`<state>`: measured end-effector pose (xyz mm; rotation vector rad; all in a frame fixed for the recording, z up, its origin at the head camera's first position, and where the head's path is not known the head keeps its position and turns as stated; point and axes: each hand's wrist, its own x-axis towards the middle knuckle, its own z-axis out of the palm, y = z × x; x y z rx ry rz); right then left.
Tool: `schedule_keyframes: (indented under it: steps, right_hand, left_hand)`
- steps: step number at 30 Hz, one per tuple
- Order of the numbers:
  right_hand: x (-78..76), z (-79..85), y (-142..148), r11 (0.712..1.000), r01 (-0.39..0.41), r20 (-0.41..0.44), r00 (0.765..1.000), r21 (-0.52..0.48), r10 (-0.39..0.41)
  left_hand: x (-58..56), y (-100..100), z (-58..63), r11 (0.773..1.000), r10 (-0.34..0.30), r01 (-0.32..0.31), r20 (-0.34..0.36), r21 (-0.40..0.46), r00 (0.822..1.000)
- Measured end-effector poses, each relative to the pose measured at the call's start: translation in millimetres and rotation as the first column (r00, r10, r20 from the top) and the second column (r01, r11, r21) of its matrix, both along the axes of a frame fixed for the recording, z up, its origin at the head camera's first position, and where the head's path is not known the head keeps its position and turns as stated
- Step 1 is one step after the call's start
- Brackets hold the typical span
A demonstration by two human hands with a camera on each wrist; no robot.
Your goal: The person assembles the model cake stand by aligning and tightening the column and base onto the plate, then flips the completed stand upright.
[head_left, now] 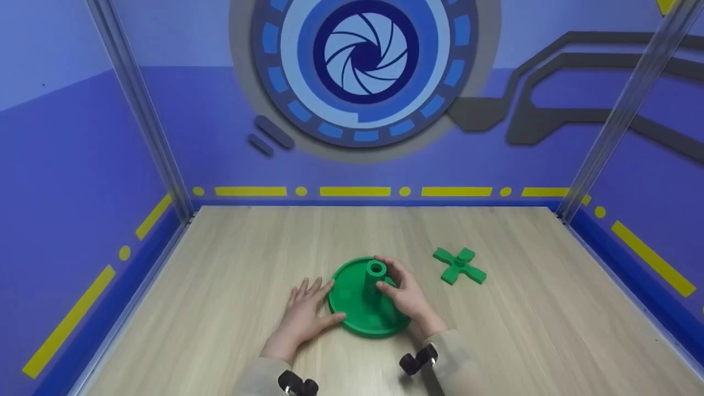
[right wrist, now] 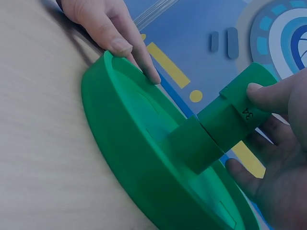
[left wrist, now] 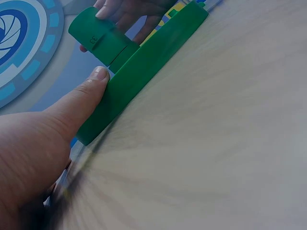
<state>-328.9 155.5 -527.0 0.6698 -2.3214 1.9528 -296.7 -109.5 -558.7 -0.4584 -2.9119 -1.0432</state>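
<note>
A round green dish [head_left: 347,300] with a raised rim lies on the table, a short post [right wrist: 194,143] standing at its centre. On that post, in line with it and with a thin seam between, is a hollow green tube [head_left: 376,269] with small markings on its side. My right hand [head_left: 406,291] grips the tube between thumb and fingers from the right. At the dish's left edge, my left hand [head_left: 306,313] rests with fingers spread, the thumb [left wrist: 98,79] and forefinger touching the rim.
Right of the dish, a green cross-shaped piece [head_left: 460,265] with a small central peg lies on the wooden table [head_left: 231,264]. Blue printed panels [head_left: 181,121] with metal corner posts enclose the table at the back and sides.
</note>
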Motion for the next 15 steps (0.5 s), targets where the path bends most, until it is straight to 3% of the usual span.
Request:
schedule_keyframes:
  steps: [15]
  right_hand:
    - [1.4, 1.1, -4.5, 0.993, 0.115, 0.018, 0.993, 0.004, -0.115]
  left_hand:
    - [-0.4, 0.7, 0.4, 1.0, 0.006, -0.006, 0.001, -0.005, 1.0]
